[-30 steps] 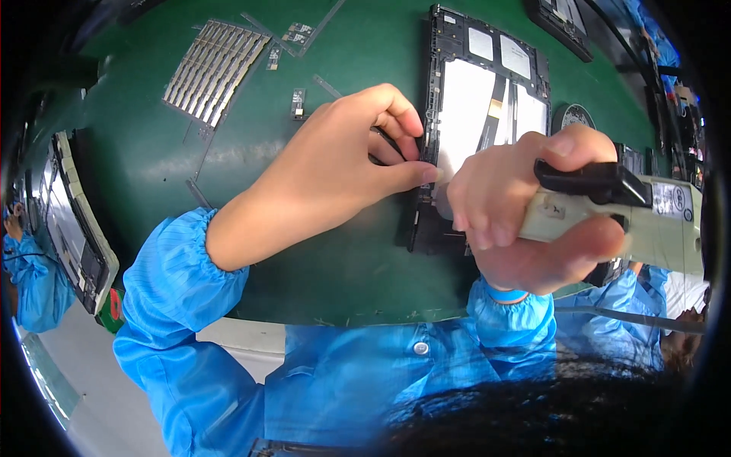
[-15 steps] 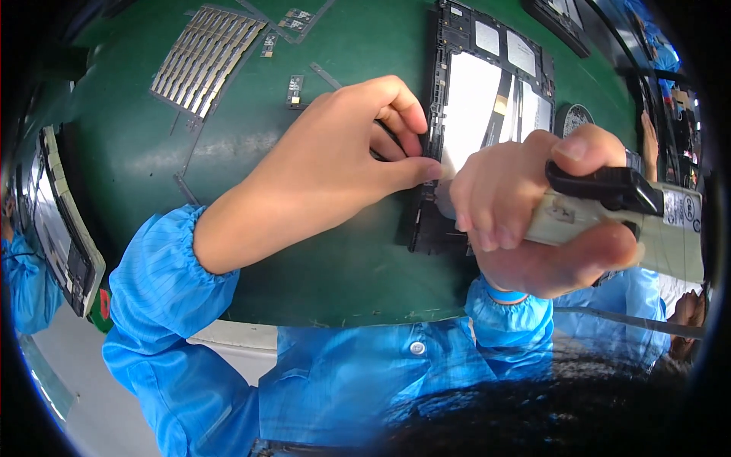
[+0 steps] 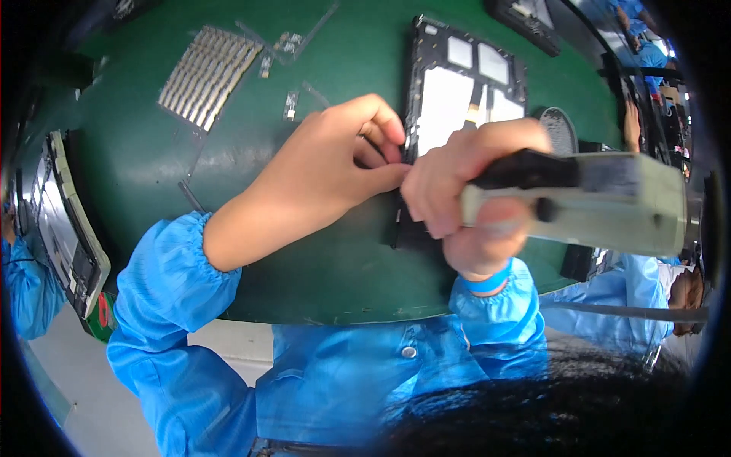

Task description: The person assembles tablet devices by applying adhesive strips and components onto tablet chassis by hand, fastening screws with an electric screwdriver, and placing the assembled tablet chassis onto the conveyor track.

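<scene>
An opened tablet (image 3: 442, 95) with a black frame and silver-white panels lies on the green table, partly hidden by my hands. My left hand (image 3: 308, 156) is at its left edge, fingers curled, with thumb and fingertips against the frame. My right hand (image 3: 468, 179) is wrapped round an electric screwdriver (image 3: 609, 206) with a pale body and black lever, blurred by motion. It is held over the tablet's lower part; its tip is hidden behind my hand.
A panel of small metal-edged boards (image 3: 209, 76) lies at the far left, with loose small boards (image 3: 290, 105) near it. A round dark container (image 3: 560, 129) stands right of the tablet. Another device (image 3: 525, 23) lies far right; a framed panel (image 3: 72, 228) stands left.
My right hand and the screwdriver have swung left and turned, the tool now lying more level. My left hand and the tablet appear slightly further left in the view.
</scene>
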